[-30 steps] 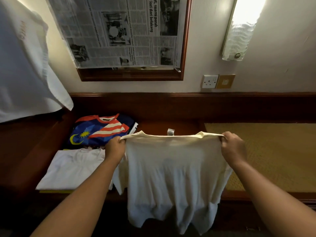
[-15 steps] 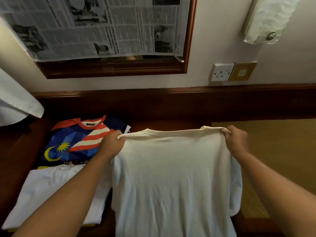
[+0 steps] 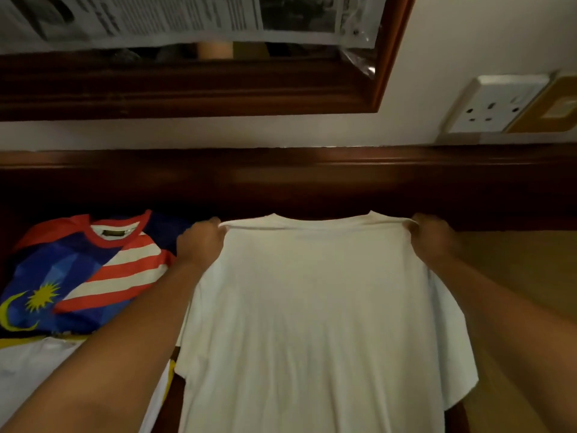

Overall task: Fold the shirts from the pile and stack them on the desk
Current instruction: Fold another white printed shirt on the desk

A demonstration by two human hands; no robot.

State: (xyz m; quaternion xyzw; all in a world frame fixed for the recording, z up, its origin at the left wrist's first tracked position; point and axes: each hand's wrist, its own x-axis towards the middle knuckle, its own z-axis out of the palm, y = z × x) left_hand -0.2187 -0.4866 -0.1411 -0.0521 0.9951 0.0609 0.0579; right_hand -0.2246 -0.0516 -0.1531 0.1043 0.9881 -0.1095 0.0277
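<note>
A left hand (image 3: 202, 242) and right hand (image 3: 432, 237) each pinch a shoulder of a cream T-shirt (image 3: 318, 323), spread over the wooden desk (image 3: 515, 260) — beside a folded flag-print jersey (image 3: 84, 273) and folded white shirt (image 3: 28, 367).

The room is dim and warm-toned, with the brightest area being the pale wall (image 3: 468, 42) at upper right. The dark wooden ledge (image 3: 281, 182) falls into deep shadow and shows a faint soft sheen. Motion blur smears the wall socket (image 3: 496, 104) and the newspaper (image 3: 187, 17) print. Wide-angle distortion bends straight lines near the edges. The forearms at the bottom look soft.
</note>
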